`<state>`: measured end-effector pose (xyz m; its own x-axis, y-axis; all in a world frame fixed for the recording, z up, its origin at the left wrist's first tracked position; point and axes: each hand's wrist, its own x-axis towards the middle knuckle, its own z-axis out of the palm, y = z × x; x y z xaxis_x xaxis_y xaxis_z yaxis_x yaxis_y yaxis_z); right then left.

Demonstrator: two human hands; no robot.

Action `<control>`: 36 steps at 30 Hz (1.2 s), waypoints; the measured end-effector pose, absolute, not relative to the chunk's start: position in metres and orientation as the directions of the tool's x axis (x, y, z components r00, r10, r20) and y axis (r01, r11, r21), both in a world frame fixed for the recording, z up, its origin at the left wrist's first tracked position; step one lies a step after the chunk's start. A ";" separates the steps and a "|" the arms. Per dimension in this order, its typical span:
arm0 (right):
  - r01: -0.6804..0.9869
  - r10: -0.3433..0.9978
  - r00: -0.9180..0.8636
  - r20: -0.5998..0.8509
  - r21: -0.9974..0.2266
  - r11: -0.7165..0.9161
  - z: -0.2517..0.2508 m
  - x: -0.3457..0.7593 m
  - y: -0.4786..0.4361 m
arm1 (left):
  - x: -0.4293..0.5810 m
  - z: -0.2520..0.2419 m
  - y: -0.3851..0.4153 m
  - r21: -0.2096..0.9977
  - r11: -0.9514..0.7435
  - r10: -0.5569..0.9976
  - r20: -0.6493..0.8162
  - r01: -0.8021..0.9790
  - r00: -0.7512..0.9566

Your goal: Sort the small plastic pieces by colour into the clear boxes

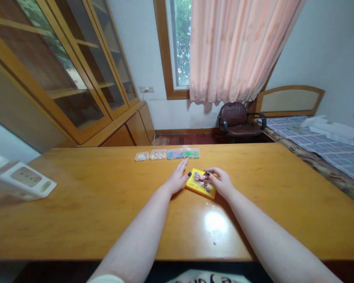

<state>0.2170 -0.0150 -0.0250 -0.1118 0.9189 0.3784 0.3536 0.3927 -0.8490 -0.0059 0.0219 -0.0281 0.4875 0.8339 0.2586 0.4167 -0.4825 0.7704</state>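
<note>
Glossy orange-brown wooden counter (106, 204) carries a flat yellow printed box (201, 183), gripped between both hands: left hand (178, 179) flat against its near-left edge, right hand (221, 181) curled over its right side. Just beyond the fingertips sit four small clear plastic trays (167, 154) in a row. Far left lies a white carton (23, 181), partly cut off. Behind stand glass-fronted wooden cabinets (76, 78), a pink curtain (236, 47), a brown armchair (238, 120). Box print is unreadable.
</note>
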 end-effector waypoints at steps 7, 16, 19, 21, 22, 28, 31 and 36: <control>0.682 0.805 -0.537 0.253 -0.431 0.591 -0.019 0.205 -0.025 | -0.002 -0.034 0.022 0.523 -0.569 0.761 0.042 0.634 0.648; 0.895 0.967 -0.146 0.209 -0.388 0.219 -0.049 0.214 -0.003 | 0.007 -0.029 0.017 0.366 -0.423 0.885 -0.032 0.829 0.465; 0.892 0.976 -0.135 0.170 -0.408 0.194 -0.054 0.213 0.002 | 0.005 -0.033 0.021 0.381 -0.359 0.915 -0.038 0.852 0.403; 0.884 0.972 -0.162 0.168 -0.412 0.219 -0.053 0.211 0.002 | 0.004 -0.034 0.024 0.405 -0.323 0.929 -0.037 0.855 0.369; 0.877 0.969 -0.181 0.170 -0.417 0.237 -0.051 0.209 0.001 | 0.003 -0.035 0.025 0.413 -0.304 0.937 -0.033 0.858 0.348; 0.797 0.922 -0.330 0.201 -0.465 0.386 -0.048 0.204 0.000 | 0.000 -0.039 0.029 0.395 -0.220 0.974 0.039 0.892 0.223; 0.721 0.945 -0.204 0.256 -0.614 0.322 -0.059 0.209 0.018 | 0.000 -0.043 0.031 0.405 -0.218 0.974 0.037 0.888 0.223; 0.780 0.953 0.066 0.295 -0.611 0.135 -0.066 0.218 0.064 | -0.002 -0.043 0.033 0.407 -0.235 0.970 0.039 0.883 0.240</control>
<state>0.2181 0.0638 -0.0664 0.0661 0.9533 0.2947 0.7802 0.1347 -0.6108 -0.0018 0.0328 -0.0430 0.2404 0.9699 0.0389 0.8827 -0.2351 0.4069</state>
